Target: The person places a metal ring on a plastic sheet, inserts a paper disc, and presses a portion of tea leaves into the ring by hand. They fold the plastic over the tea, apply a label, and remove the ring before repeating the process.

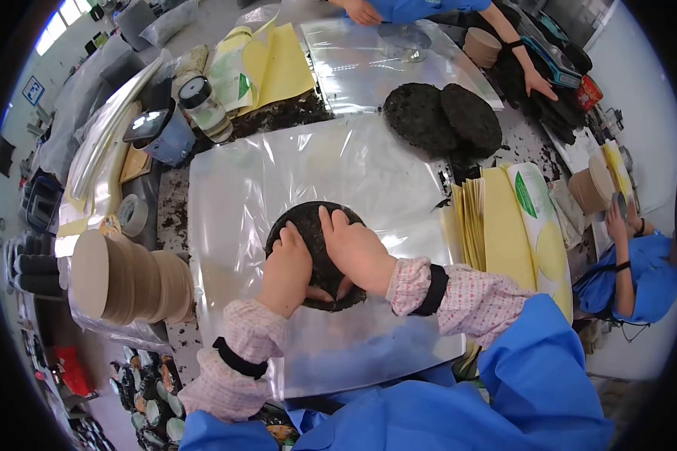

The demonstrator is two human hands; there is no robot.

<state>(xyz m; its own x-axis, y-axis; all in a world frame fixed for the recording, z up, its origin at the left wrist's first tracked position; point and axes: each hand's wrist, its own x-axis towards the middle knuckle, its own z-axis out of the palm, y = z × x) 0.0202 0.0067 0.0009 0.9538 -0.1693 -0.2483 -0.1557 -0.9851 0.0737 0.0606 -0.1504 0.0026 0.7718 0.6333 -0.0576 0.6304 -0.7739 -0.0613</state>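
A round dark disc (325,259) of crumbly material lies on a clear plastic sheet (241,180) in front of me. My left hand (287,269) rests on the disc's left part, fingers pointing forward and laid on its surface. On its right part lies my right hand (353,252), with its fingers spread and the thumb low near the other thumb. Both palms face down and the disc's rim shows around them. Two more dark discs (421,116) overlap beyond the sheet's far right side.
Stacked brown cardboard rounds (132,278) stand at the left, near a tape roll (133,216), a blue cup (171,139) and a jar (205,109). Yellow paper packets (504,225) lie at the right. A co-worker's hand (538,83) reaches over dark pieces; another person (639,270) works at the far right.
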